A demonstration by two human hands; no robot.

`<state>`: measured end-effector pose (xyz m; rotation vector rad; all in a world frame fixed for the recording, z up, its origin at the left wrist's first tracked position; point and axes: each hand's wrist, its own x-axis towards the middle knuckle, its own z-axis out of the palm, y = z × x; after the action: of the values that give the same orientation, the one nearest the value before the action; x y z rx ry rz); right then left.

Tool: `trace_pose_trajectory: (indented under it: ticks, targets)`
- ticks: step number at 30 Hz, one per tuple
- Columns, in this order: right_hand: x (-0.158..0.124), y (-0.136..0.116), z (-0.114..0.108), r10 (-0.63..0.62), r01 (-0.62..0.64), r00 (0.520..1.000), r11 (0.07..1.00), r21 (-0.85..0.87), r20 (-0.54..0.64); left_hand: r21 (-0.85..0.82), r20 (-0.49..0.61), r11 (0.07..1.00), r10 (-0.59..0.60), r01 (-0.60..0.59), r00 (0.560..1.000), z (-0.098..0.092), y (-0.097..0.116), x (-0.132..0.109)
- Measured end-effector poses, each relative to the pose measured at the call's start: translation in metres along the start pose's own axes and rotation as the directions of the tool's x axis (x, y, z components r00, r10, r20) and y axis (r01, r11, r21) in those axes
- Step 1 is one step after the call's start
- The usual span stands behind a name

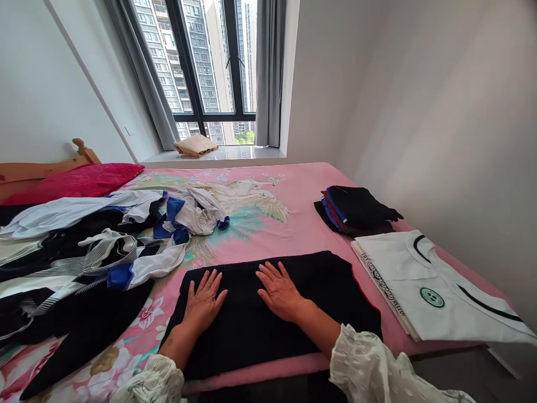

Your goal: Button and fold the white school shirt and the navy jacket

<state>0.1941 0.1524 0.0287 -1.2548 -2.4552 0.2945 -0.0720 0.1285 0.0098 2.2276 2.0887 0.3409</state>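
Note:
A black garment (pixel 260 330) lies flat near the front edge of the bed, with a thin red trim along its right side. My left hand (pixel 203 302) rests palm down on its left part, fingers spread. On its upper middle my right hand (pixel 280 291) also lies flat, fingers apart. Neither hand grips anything. To the right is a folded white shirt (pixel 403 280) with a green round badge, on top of other light cloth. Behind it sits a stack of dark folded clothes (pixel 356 207).
Loose white, black and blue clothes (pixel 104 246) are heaped on the left of the pink floral bedsheet (pixel 302 184). A red pillow (pixel 84 182) lies by the wooden headboard (pixel 46 168). A beige folded item (pixel 196 145) sits on the windowsill, and a wall borders the bed's right side.

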Motion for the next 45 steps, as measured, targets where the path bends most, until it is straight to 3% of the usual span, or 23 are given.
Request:
trace_pose_trajectory:
  ticks: [2, 5, 9, 13, 16, 18, 19, 21, 24, 28, 31, 37, 41, 45]
  targets:
    - [-0.003, 0.019, 0.011, 0.168, -0.164, 0.982, 0.985, -0.052, 0.09, 0.059, 0.079, 0.994, -0.093, 0.089, 0.992, 0.012, -0.003, -0.001]
    - [-0.016, 0.062, 0.015, 0.438, -0.423, 0.894, 0.895, -0.141, 0.095, 0.07, 0.102, 0.993, -0.105, 0.098, 0.989, 0.022, -0.007, -0.004]
    - [-0.033, 0.096, 0.006, 0.501, -0.475, 0.859, 0.857, -0.203, 0.103, -0.117, 0.067, 0.988, -0.095, 0.102, 0.993, 0.019, -0.007, -0.002]
    - [-0.04, 0.095, -0.003, 0.54, -0.525, 0.837, 0.838, -0.151, 0.085, -0.471, 0.006, 0.864, -0.202, 0.181, 0.979, -0.004, -0.024, -0.001]
    - [-0.048, 0.086, -0.005, 0.543, -0.549, 0.833, 0.835, -0.043, -0.102, -0.521, -0.125, 0.805, -0.4, 0.283, 0.908, -0.026, -0.053, -0.021]
    - [-0.055, 0.075, -0.003, 0.477, -0.484, 0.855, 0.875, 0.016, -0.201, -0.514, -0.185, 0.784, -0.497, 0.347, 0.848, -0.036, -0.069, -0.046]
    - [-0.057, 0.067, -0.002, 0.432, -0.436, 0.873, 0.899, 0.033, -0.226, -0.502, -0.195, 0.786, -0.51, 0.361, 0.838, -0.04, -0.074, -0.06]
    - [-0.059, 0.045, 0.0, 0.323, -0.32, 0.917, 0.946, 0.048, -0.233, -0.47, -0.194, 0.812, -0.478, 0.347, 0.857, -0.041, -0.076, -0.084]
    - [-0.054, -0.001, 0.002, 0.142, -0.133, 0.972, 0.989, 0.064, -0.185, -0.424, -0.185, 0.865, -0.371, 0.266, 0.91, -0.038, -0.062, -0.104]
    - [-0.043, -0.06, 0.011, -0.003, 0.011, 0.996, 0.995, 0.099, -0.084, -0.191, -0.081, 0.945, -0.283, 0.264, 0.956, -0.035, -0.032, -0.098]
    - [-0.04, -0.082, 0.026, -0.001, 0.004, 1.0, 0.994, 0.107, -0.024, -0.025, 0.029, 0.933, -0.358, 0.359, 0.933, -0.038, -0.018, -0.084]
    - [-0.047, -0.079, 0.056, 0.042, -0.042, 0.999, 0.994, 0.101, 0.006, -0.111, 0.139, 0.933, -0.326, 0.341, 0.935, -0.043, -0.018, -0.072]
    - [-0.046, -0.082, 0.052, 0.041, -0.041, 0.999, 0.994, 0.097, -0.003, -0.203, 0.117, 0.919, -0.319, 0.337, 0.941, -0.044, -0.022, -0.072]
    - [-0.041, -0.099, 0.045, 0.005, -0.004, 1.0, 0.993, 0.122, -0.005, -0.249, 0.049, 0.905, -0.344, 0.345, 0.938, -0.032, -0.027, -0.07]
